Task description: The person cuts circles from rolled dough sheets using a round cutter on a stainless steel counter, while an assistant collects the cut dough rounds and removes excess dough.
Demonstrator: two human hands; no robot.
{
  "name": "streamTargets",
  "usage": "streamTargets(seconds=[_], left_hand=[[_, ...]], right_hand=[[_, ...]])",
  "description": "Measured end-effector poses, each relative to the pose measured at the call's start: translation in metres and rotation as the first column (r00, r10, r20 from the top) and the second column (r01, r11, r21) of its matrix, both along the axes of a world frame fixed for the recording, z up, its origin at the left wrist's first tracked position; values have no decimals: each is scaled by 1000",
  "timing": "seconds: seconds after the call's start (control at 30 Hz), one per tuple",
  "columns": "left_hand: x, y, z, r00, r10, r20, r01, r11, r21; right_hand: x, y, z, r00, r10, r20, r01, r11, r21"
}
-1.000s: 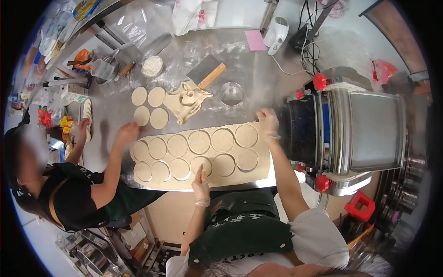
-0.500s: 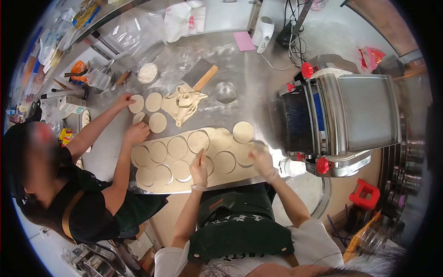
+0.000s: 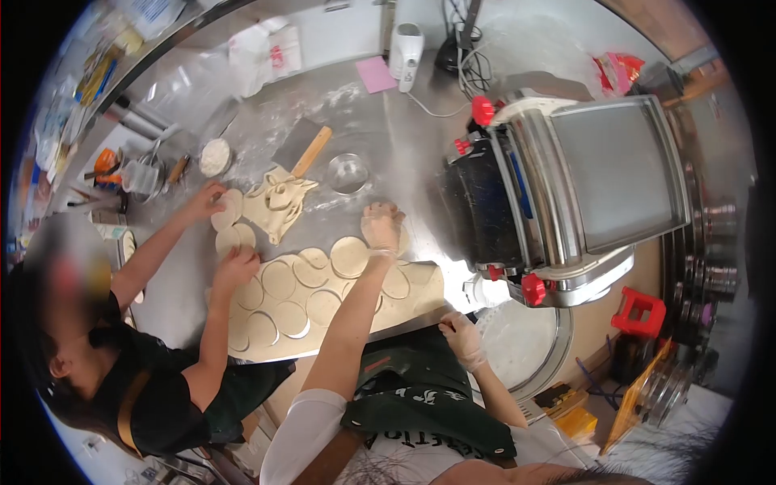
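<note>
My left hand [image 3: 382,225], in a clear plastic glove, reaches forward over a dough round [image 3: 401,243] beyond the sheet's far edge. Its fingers curl at the round's far side and hide part of it. My right hand [image 3: 463,339], also gloved, is closed at the table's front edge; whatever its fingers hold, if anything, is hidden. Between my arms and a co-worker lies the rolled dough sheet [image 3: 424,301], cut into several circles. One cut round [image 3: 350,257] lies at the sheet's far edge, just left of my left hand.
At left, a co-worker's hands touch dough rounds [image 3: 235,239]. Dough scraps [image 3: 279,206], a wooden-handled scraper [image 3: 311,152], a metal ring cutter [image 3: 348,173] and a flour bowl [image 3: 216,158] lie farther back. A dough-rolling machine [image 3: 558,186] stands to the right.
My left hand has moved forward from the sheet's middle to the far round. My right hand has drawn back to the table edge. The co-worker's rounds are closer together; the view has shifted right.
</note>
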State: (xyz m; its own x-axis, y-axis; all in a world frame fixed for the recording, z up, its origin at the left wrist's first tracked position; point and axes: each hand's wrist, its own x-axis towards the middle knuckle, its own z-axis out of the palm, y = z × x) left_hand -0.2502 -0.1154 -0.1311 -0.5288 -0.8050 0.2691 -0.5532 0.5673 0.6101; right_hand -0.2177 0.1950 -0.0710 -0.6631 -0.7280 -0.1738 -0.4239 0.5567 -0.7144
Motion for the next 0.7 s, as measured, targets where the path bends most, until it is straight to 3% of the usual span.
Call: streamTargets(seconds=[0.1, 0.27, 0.43, 0.47, 0.53, 0.6, 0.67, 0.7], left_hand=[[-3, -3, -6, 995, -56, 84, 58, 998, -15], [-5, -13, -27, 990, -119, 70, 124, 990, -73], [3, -4, -9, 955, -290, 56, 295, 949, -115], [13, 8, 4, 920, -391, 22, 392, 916, -90], [37, 52, 36, 795, -604, -51, 603, 797, -31], [79, 111, 45, 571, -793, -211, 818, 572, 64], [126, 185, 81, 281, -900, -333, 958, 243, 150], [146, 218, 90, 152, -927, -343, 984, 109, 142]], right_hand=[[10, 37, -13, 997, -70, -17, 70, 998, -3], [41, 84, -21, 955, -297, 15, 296, 954, 53], [119, 100, 8, 761, -638, 121, 629, 770, 104], [142, 103, 8, 713, -686, 145, 679, 727, 100], [185, 106, -20, 423, -718, 553, 855, 519, 19], [221, 105, -40, 101, -468, 878, 987, 159, -29], [234, 100, -16, 162, -166, 973, 986, -13, -166], [239, 99, 1, 145, -73, 987, 978, -140, -154]])
